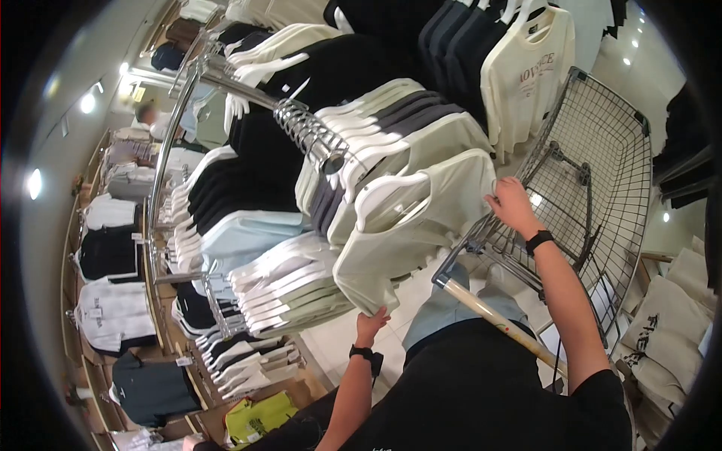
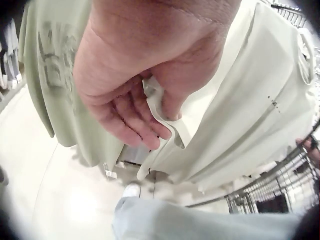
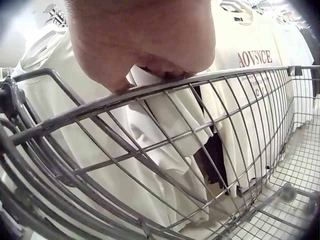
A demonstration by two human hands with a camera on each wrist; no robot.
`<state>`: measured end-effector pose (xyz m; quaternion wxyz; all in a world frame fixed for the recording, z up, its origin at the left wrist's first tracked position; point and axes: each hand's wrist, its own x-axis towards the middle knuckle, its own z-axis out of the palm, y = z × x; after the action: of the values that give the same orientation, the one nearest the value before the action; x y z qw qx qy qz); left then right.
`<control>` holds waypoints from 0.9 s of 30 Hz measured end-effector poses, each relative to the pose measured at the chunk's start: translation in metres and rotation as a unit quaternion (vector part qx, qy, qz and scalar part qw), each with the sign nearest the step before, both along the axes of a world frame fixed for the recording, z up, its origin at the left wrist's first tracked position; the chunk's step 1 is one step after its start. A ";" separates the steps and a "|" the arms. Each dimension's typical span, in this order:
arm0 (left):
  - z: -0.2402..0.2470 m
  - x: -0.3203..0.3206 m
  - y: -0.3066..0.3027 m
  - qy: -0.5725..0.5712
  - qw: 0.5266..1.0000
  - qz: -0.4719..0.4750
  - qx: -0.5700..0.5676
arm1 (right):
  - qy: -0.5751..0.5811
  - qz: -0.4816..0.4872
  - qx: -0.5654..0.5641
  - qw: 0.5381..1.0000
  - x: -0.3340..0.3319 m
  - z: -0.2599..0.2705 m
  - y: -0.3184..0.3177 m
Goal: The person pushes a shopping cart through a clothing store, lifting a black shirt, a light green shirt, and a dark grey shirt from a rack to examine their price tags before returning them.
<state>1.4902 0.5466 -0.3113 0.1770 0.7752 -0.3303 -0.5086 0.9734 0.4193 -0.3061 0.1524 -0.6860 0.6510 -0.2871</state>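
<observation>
A pale grey-green T-shirt (image 1: 402,237) hangs on a white hanger (image 1: 380,197) at the near end of the rack, turned toward me. My left hand (image 1: 370,331) pinches the hem of its lower sleeve; in the left wrist view, the thumb and fingers fold the cloth (image 2: 192,122) between them. At the other sleeve, my right hand (image 1: 516,207) holds the fabric, just over the shopping cart's rim. The right wrist view has this hand (image 3: 145,40) with sleeve cloth (image 3: 162,125) hanging below it, behind the cart's wire side; its fingertips are mostly hidden.
An upright wire shopping cart (image 1: 602,150) stands close on my right, its handle (image 1: 489,316) across my front. Chrome racks (image 1: 248,94) carry several rows of shirts. A cream printed sweatshirt (image 1: 526,75) hangs beyond the cart. Shelves with folded clothes (image 1: 113,316) line the left wall.
</observation>
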 end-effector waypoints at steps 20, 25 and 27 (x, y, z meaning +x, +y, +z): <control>-0.004 -0.048 0.010 0.065 0.997 -0.021 -0.047 | 0.051 -0.001 0.025 0.998 0.005 0.004 0.029; -0.016 -0.036 0.019 0.024 0.999 -0.016 -0.035 | 0.065 -0.001 0.015 0.998 0.007 -0.004 0.035; -0.019 -0.032 0.022 0.014 0.999 -0.014 -0.033 | 0.075 -0.002 0.018 0.997 0.010 -0.005 0.038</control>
<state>1.4577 0.5688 -0.3303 0.2003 0.7571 -0.3552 -0.5104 0.9835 0.4569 -0.3112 0.1147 -0.7018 0.6666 -0.2235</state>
